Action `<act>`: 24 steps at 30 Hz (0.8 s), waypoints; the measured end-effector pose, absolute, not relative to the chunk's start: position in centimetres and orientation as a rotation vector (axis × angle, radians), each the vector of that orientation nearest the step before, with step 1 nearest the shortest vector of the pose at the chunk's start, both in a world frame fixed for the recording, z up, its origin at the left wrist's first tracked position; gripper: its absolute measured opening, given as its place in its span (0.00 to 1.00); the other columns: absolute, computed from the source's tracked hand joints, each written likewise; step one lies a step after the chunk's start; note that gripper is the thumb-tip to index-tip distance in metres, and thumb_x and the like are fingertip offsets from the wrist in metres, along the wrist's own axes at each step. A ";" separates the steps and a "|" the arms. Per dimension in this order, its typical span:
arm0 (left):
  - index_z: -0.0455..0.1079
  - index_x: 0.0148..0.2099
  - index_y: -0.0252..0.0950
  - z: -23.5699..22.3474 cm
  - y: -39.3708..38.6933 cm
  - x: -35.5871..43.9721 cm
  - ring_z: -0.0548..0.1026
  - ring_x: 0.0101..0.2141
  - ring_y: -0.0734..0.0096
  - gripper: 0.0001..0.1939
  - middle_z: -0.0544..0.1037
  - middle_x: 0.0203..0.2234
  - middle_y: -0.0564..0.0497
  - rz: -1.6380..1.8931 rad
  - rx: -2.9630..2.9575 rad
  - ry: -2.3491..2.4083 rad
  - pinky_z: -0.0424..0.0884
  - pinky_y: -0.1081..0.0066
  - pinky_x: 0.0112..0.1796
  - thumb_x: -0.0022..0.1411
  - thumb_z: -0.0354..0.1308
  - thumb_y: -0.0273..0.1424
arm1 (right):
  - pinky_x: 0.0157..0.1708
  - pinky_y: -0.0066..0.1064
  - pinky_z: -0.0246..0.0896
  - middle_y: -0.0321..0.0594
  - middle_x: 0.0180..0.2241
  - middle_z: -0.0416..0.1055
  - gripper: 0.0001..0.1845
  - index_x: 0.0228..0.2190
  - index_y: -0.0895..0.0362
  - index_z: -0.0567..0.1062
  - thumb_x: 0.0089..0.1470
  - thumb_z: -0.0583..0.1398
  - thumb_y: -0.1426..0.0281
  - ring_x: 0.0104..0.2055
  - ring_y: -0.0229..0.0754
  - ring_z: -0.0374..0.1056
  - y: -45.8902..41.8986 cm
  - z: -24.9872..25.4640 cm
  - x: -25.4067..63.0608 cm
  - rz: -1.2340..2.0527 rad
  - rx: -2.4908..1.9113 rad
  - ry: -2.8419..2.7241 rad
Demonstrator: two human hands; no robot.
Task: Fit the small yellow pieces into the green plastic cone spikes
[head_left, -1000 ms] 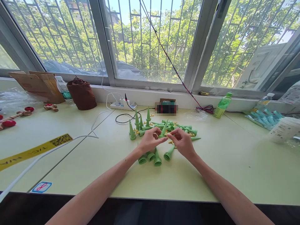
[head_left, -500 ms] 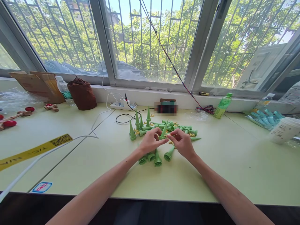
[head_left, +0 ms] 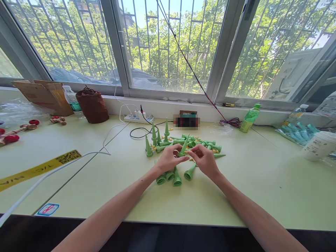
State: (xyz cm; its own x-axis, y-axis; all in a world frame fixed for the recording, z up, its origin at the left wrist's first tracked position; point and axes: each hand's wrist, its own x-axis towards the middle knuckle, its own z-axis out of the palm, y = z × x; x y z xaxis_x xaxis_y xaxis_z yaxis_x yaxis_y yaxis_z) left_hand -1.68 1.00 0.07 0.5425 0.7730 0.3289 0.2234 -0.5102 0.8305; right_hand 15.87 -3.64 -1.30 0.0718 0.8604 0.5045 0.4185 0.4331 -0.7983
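Note:
My left hand (head_left: 170, 158) is closed round the base of a green plastic watering spike (head_left: 184, 145), whose pointed tip leans slightly right. From the right, my right hand (head_left: 205, 159) pinches a small yellow valve (head_left: 189, 151) at the side of that spike. Its far end is hidden by my fingers. Several other spikes stand upright behind my left hand, such as one green spike (head_left: 166, 131). More lie in a pile (head_left: 210, 144) with yellow valves among them. In front of my hands, several spikes lie with their threaded open ends towards me, one being a spike (head_left: 177, 180).
A white power strip (head_left: 139, 119) and a small blurred box (head_left: 187, 120) sit by the window. A white cable (head_left: 91, 153) crosses the left side. To the right stand a green bottle (head_left: 249, 119) and a white cup (head_left: 319, 146); a brown pouch (head_left: 92, 105) is at the left.
Almost nothing differs. The spike in my left hand leans slightly more to the right, and the whole view has shifted a little.

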 end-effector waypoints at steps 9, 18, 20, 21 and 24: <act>0.68 0.42 0.34 0.1 0.8 -1.7 0.74 0.25 0.73 0.18 0.74 0.37 0.47 0.893 1.873 0.742 0.71 0.74 0.21 0.58 0.59 0.44 | 0.21 0.29 0.56 0.35 0.22 0.68 0.18 0.28 0.55 0.69 0.54 0.61 0.53 0.21 0.39 0.62 -3.4 -1.4 16.1 0.475 -1.168 -1.515; 0.66 0.42 0.34 -0.1 1.0 -1.6 0.75 0.25 0.73 0.16 0.73 0.36 0.48 0.923 1.843 0.690 0.73 0.74 0.21 0.58 0.59 0.42 | 0.22 0.29 0.59 0.36 0.23 0.69 0.15 0.28 0.55 0.68 0.55 0.61 0.56 0.23 0.39 0.65 -3.4 -1.4 16.2 0.475 -1.166 -1.499; 0.66 0.41 0.34 0.1 0.9 -1.6 0.75 0.25 0.74 0.17 0.73 0.37 0.48 0.922 1.855 0.712 0.72 0.74 0.21 0.58 0.60 0.42 | 0.22 0.29 0.59 0.36 0.23 0.69 0.15 0.28 0.55 0.69 0.55 0.61 0.56 0.22 0.39 0.65 -3.4 -1.5 16.2 0.471 -1.167 -1.498; 0.66 0.41 0.35 0.1 0.9 -1.6 0.74 0.24 0.75 0.17 0.73 0.37 0.48 0.921 1.863 0.723 0.72 0.75 0.20 0.57 0.60 0.42 | 0.22 0.29 0.59 0.36 0.23 0.69 0.15 0.28 0.55 0.69 0.55 0.61 0.56 0.22 0.38 0.65 -3.4 -1.5 16.2 0.469 -1.167 -1.497; 0.66 0.40 0.35 0.2 0.9 -1.7 0.73 0.24 0.77 0.17 0.73 0.38 0.49 0.913 1.891 0.748 0.70 0.76 0.20 0.57 0.60 0.42 | 0.21 0.29 0.58 0.35 0.22 0.68 0.15 0.28 0.55 0.69 0.54 0.61 0.56 0.22 0.38 0.63 -3.3 -1.6 16.2 0.472 -1.169 -1.492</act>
